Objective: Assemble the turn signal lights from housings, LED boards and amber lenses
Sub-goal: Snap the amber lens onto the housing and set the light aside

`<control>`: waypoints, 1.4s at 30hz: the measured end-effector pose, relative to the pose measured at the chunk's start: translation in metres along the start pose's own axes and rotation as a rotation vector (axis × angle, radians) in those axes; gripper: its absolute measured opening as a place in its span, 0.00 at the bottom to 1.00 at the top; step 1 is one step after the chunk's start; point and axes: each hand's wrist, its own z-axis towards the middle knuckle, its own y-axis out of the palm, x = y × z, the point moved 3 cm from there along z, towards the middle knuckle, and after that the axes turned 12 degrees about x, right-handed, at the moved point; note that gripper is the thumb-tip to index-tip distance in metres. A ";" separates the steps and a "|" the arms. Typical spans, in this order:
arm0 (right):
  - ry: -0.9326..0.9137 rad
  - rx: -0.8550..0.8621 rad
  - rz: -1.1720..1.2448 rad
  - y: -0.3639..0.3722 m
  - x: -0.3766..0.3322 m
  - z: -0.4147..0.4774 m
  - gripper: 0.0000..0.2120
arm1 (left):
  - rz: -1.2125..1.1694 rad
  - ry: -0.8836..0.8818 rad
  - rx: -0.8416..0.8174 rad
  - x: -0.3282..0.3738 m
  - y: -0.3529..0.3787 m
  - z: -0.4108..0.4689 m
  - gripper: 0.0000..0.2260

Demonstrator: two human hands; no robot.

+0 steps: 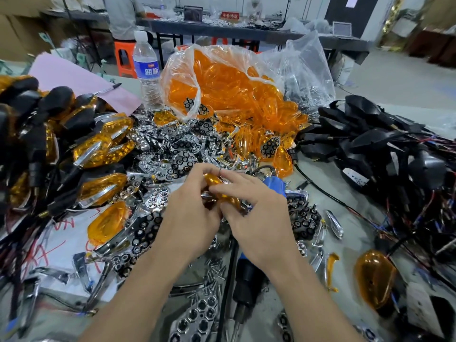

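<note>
Left hand: fingers curled round the near end of one amber lens, gripping it.
Right hand: fingertips pinching the same lens from the other side.
Amber lens: held between both hands just above the worktop, mid-view. A chrome part seems to sit under it, mostly hidden by the fingers.
Handling: likely light, stiff and glossy, a thin moulded shell. It probably slips easily and could scratch or crack if squeezed on the dome, so the rim edges look the safest hold.
Directly beneath: a blue and black power tool and loose screws.
Beyond the hands: a heap of chrome reflectors, then a clear bag of amber lenses.
To the left: finished amber lights.
To the right: black housings with trailing wires, well apart from the hands.
</note>
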 end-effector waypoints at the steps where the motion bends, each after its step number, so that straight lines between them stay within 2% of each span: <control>1: -0.040 -0.021 -0.034 0.001 -0.002 -0.001 0.19 | 0.010 -0.003 -0.006 0.001 0.001 -0.001 0.28; 6: 0.041 -0.124 -0.144 0.008 0.001 -0.003 0.18 | 0.030 -0.023 -0.052 0.004 0.001 -0.003 0.37; 9: -0.012 -0.066 -0.233 0.005 0.003 -0.002 0.14 | -0.039 -0.110 -0.082 0.003 0.002 -0.003 0.34; 11: -0.008 -0.035 -0.187 0.001 0.005 -0.001 0.10 | -0.179 -0.204 -0.110 0.002 0.002 -0.003 0.31; 14: 0.145 -0.032 0.045 -0.002 0.007 0.003 0.12 | -0.469 -0.396 -0.072 -0.003 0.002 0.001 0.27; 17: 0.396 0.003 0.516 -0.009 0.009 0.009 0.13 | -0.540 -0.443 0.101 -0.006 -0.001 0.007 0.11; 19: 0.523 0.056 0.708 -0.016 0.012 0.011 0.10 | -0.514 -0.421 0.137 -0.008 -0.001 0.008 0.13; 21: 0.622 0.098 0.758 -0.021 0.018 0.012 0.07 | -0.526 -0.441 0.137 -0.012 -0.001 0.009 0.17; 23: 0.632 0.105 0.679 -0.022 0.023 0.013 0.08 | -0.572 -0.480 0.141 -0.012 -0.001 0.010 0.18; 27: 0.426 0.036 0.353 -0.018 0.020 0.013 0.13 | -0.684 -0.526 0.109 -0.011 0.001 0.012 0.19; 31: 0.341 -0.030 0.214 -0.012 0.015 0.009 0.11 | -0.717 -0.528 0.090 -0.009 0.001 0.010 0.21; 42: 0.382 0.005 0.228 -0.010 0.014 0.009 0.12 | -0.684 -0.446 0.062 -0.005 -0.001 0.005 0.24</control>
